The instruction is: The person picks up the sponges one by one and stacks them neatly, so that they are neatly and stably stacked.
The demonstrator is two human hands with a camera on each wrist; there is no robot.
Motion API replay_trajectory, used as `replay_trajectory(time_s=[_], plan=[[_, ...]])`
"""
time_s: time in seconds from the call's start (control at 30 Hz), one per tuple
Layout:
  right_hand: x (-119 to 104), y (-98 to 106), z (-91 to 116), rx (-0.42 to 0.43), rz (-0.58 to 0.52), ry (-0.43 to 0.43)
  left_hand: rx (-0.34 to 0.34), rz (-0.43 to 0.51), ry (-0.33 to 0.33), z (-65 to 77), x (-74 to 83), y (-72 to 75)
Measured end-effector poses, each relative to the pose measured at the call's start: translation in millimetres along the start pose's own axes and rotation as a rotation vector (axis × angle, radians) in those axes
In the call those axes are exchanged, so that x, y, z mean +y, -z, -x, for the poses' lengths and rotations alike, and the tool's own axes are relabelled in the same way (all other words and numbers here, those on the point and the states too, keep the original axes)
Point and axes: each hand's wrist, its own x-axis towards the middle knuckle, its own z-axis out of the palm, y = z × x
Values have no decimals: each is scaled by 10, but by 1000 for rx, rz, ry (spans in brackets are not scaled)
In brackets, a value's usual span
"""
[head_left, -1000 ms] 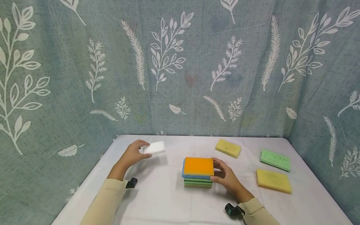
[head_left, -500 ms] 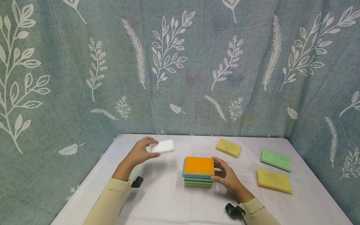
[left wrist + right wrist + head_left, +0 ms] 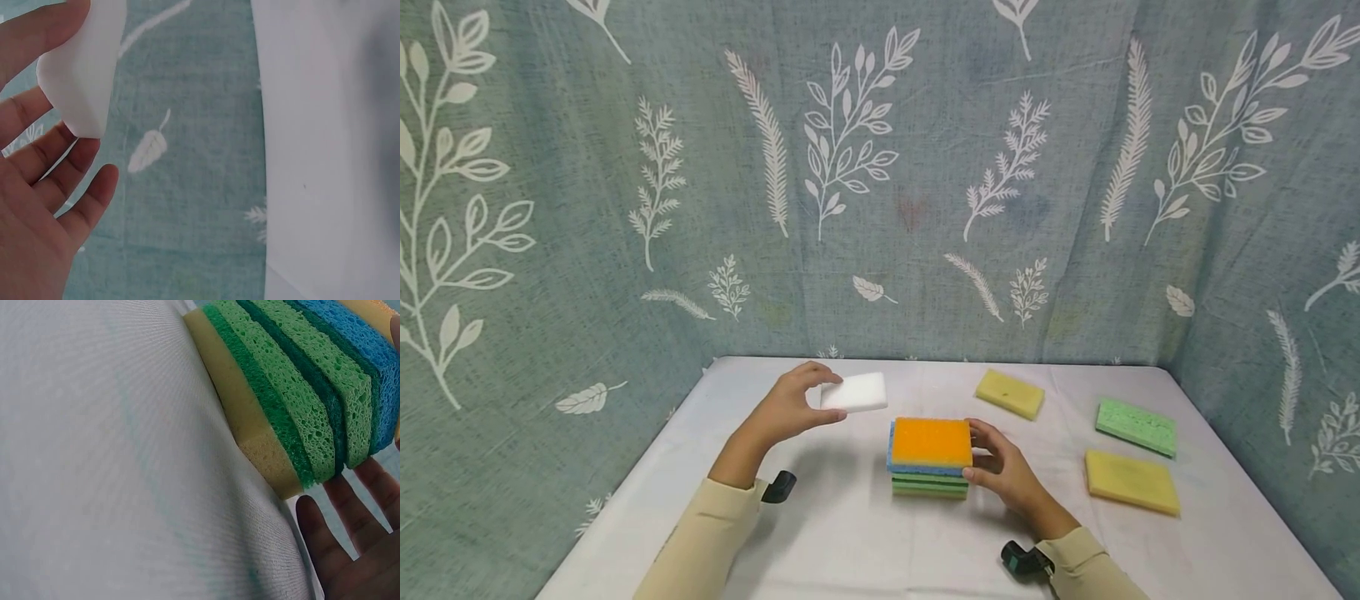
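My left hand point(image 3: 784, 410) pinches a white sponge point(image 3: 862, 392) between thumb and fingers, held up off the table left of a stack of sponges. In the left wrist view, the white sponge point(image 3: 84, 75) is gripped at one end and the little finger stands free. On the stack, an orange sponge point(image 3: 932, 442) lies uppermost, over a blue sponge point(image 3: 362, 331). Beneath these come light green sponges point(image 3: 300, 412) with dark green scouring layers, and a pale yellow one point(image 3: 228, 375) at the bottom. My right hand point(image 3: 1011, 477) grips the stack's right side, thumb in front, fingers behind.
Two yellow sponges point(image 3: 1009, 394) point(image 3: 1131, 482) and a green sponge point(image 3: 1135, 427) lie flat to the right of the stack. A white cloth covers the table point(image 3: 850, 542). Leaf-patterned blue-green fabric point(image 3: 917, 167) hangs behind and at both sides.
My left hand has carried the white sponge to the right, closer to the stack. The right hand has stayed in place on the stack.
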Motion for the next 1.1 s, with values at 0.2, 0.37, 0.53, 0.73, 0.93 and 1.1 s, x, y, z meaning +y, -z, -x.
replay_trajectory(time_s=[0.2, 0.37, 0.53, 0.73, 0.93, 1.1], plan=[[-27, 8, -12, -11, 11, 5, -15, 3, -35, -15, 96, -66], [-234, 0, -3, -27, 10, 13, -27, 27, -79, -46, 189, -132], [-385, -23, 14, -22, 22, -15, -53, 43, -119, -79, 287, -228], [-367, -29, 22, -19, 6, -11, -76, 31, -146, -94, 383, -350], [-330, -28, 30, -30, -25, 4, -94, 50, -150, -85, 486, -425], [-346, -24, 26, -28, -1, 14, -121, 30, -178, -74, 545, -481]])
